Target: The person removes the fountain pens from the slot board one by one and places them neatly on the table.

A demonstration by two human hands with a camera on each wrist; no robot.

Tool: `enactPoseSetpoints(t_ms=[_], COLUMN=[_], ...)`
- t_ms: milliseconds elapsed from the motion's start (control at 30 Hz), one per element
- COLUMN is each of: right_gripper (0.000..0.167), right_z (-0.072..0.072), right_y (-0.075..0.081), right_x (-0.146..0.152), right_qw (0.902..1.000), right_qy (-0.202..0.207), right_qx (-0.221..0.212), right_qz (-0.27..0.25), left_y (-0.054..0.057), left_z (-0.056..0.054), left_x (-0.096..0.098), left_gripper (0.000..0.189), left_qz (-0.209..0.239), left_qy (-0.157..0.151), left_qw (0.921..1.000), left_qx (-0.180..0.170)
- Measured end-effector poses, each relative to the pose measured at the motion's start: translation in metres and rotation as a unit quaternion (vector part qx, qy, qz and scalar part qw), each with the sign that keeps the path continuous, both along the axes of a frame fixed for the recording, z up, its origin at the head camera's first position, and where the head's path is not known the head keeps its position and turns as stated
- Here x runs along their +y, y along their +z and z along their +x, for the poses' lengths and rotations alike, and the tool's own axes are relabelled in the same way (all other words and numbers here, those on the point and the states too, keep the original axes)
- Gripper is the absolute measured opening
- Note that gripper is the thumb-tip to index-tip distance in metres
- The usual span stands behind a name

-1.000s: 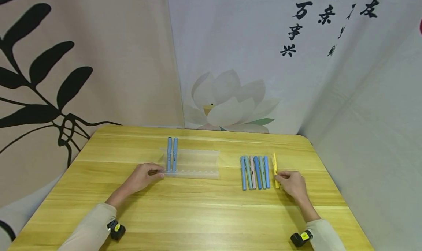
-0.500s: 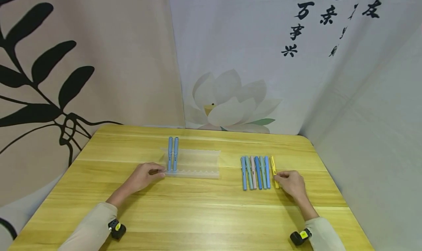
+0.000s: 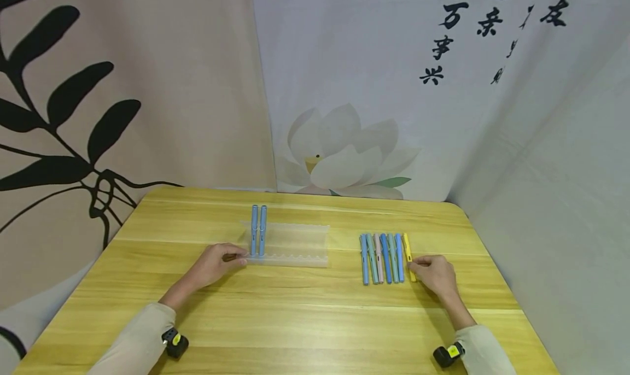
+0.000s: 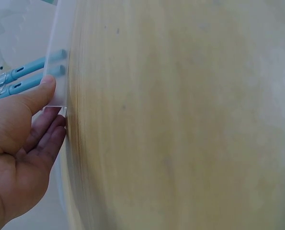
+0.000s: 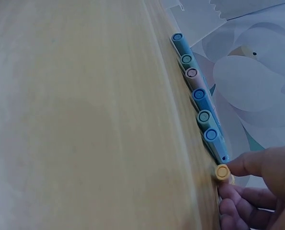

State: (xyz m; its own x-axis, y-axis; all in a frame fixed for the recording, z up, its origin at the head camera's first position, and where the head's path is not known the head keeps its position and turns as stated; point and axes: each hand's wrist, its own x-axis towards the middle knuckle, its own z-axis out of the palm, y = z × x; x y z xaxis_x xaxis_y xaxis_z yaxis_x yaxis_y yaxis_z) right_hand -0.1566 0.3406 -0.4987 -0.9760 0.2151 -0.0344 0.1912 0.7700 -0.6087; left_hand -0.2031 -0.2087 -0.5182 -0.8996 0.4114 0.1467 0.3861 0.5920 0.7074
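A clear plastic pen holder [image 3: 297,245] with a notched front edge stands left of centre in the head view. Two light blue pens [image 3: 262,230] lie side by side at its left end. My left hand [image 3: 214,264] pinches the holder's front left corner, thumb on top and fingers below in the left wrist view. To the right, my right hand [image 3: 436,275] holds the lower part of a yellow pen [image 3: 407,248] between thumb and fingers. That pen is on the table, slightly slanted, at the right end of a row of blue, green and pinkish pens [image 3: 386,257].
The wooden table [image 3: 305,320] runs back to a curtain [image 3: 206,107] printed with leaves, a flower and writing. Table surface lies between the holder and the pen row. Small black cameras [image 3: 174,343] sit on both wrists.
The yellow pen's upper end has swung left towards the row, narrowing the gap. My right hand has shifted slightly left with it. My left hand stays on the holder's corner.
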Motion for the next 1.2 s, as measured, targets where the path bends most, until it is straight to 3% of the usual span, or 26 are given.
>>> enactPoseSetpoints(t_ms=[267,500,833,1200], right_gripper=[0.030,0.031,0.034,0.032], right_z=[0.000,-0.005,-0.012,-0.019], right_y=[0.007,0.021,0.042,0.043], right_x=[-0.001,-0.008,-0.037,-0.078], right_qw=[0.9999,0.9988,0.9933,0.9797], right_qy=[0.004,0.017,0.057,0.119], right_qx=[0.006,0.043,0.094,0.140], right_qz=[-0.014,-0.015,-0.037,-0.080], left_y=[0.001,0.002,0.002,0.002], left_z=[0.000,0.001,0.001,0.001], left_x=[-0.001,-0.001,-0.001,-0.001], left_gripper=[0.024,0.025,0.026,0.026], left_qz=[-0.002,-0.004,0.002,-0.003], left_qy=[0.002,-0.001,-0.008,-0.003], left_qw=[1.0000,1.0000,1.0000,1.0000], left_qx=[0.000,-0.002,-0.001,-0.005])
